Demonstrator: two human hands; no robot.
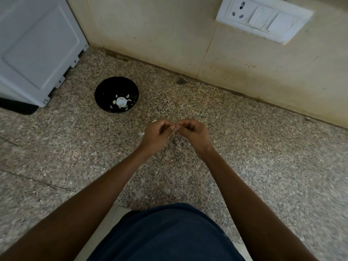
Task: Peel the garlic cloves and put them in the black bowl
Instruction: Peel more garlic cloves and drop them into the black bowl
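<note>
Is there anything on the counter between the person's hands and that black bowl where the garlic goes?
Nothing visible. Both hands pinch a small garlic piece, and only bare speckled counter lies between them and the black bowl, up and to the left.

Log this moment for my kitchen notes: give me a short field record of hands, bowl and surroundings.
surface: speckled granite counter
left hand: fingers curled, pinching a small pale garlic piece
right hand: pinching the same piece
bowl: round black bowl, left of and beyond the hands, holding pale garlic pieces
scraps: pale peel bits by the left hand
wall: white socket and switch plate
</note>
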